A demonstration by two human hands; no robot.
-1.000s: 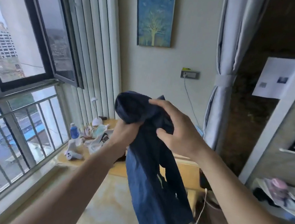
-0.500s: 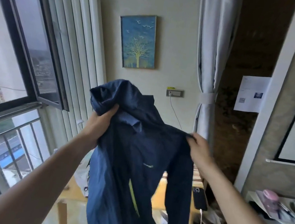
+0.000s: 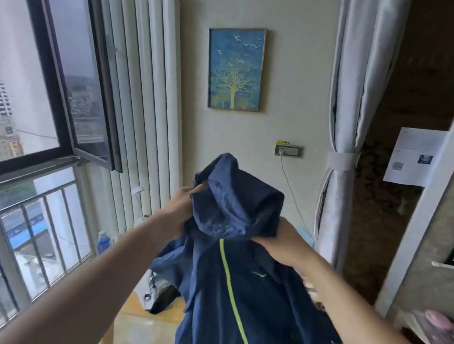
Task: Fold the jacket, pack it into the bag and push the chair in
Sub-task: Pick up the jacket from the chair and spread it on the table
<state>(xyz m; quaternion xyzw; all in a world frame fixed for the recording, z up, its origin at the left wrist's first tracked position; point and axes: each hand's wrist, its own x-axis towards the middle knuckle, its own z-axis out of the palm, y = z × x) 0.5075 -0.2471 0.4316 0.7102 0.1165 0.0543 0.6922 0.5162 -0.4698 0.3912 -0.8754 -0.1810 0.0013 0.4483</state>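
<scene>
A navy hooded jacket [image 3: 236, 296] with a lime-yellow front zip hangs in the air in front of me, its front facing me and its hood up at the top. My left hand [image 3: 178, 208] grips the jacket at the left of the hood. My right hand [image 3: 285, 244] grips it at the right of the hood, near the collar. The lower part of the jacket drops past the bottom of the frame. No bag or chair can be made out.
A wooden table [image 3: 129, 303] stands below the jacket, with a blue-capped bottle [image 3: 102, 242] by the window railing [image 3: 15, 211]. An open window sash [image 3: 89, 69] juts in at the left. A tied curtain [image 3: 339, 157] hangs at the right, and a cluttered shelf [image 3: 434, 334] lies lower right.
The jacket has been turned so its zipped front faces me, hood on top. My hands have come closer together, both now holding it at the hood. The view has tilted up.
</scene>
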